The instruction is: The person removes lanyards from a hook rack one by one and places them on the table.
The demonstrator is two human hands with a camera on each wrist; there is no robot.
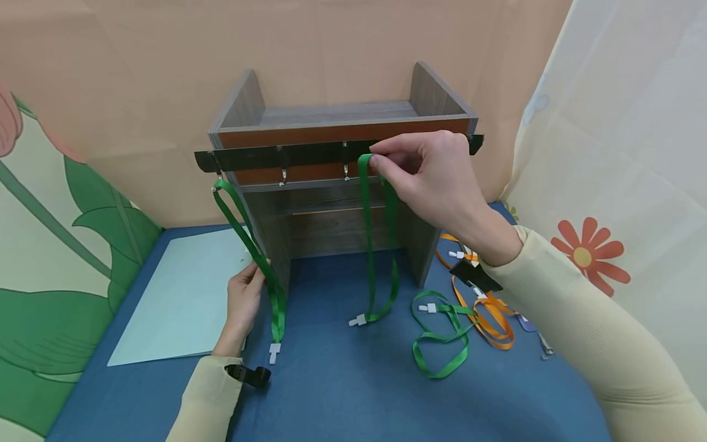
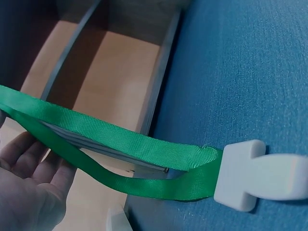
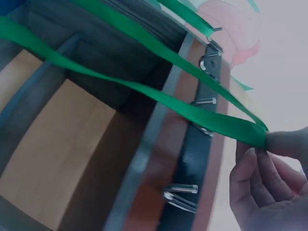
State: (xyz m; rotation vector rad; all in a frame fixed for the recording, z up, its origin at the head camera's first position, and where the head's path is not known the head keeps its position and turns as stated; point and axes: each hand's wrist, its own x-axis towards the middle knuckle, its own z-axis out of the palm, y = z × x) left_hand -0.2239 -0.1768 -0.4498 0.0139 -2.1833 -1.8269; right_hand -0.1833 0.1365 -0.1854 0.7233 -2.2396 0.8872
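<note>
My right hand pinches the top of a green lanyard between thumb and fingertips, in front of the black hook rail. The lanyard's loop hangs down to a white plastic clip. Another green lanyard hangs from the rail's leftmost hook. My left hand holds this strap partway down, its grip cut off in the left wrist view. Its white clip dangles below. Small metal hooks stand along the rail, two bare ones between the lanyards.
The rail runs across the front of a grey wooden shelf unit. Another green lanyard and orange lanyards lie on the blue tablecloth at right. A pale sheet lies at left.
</note>
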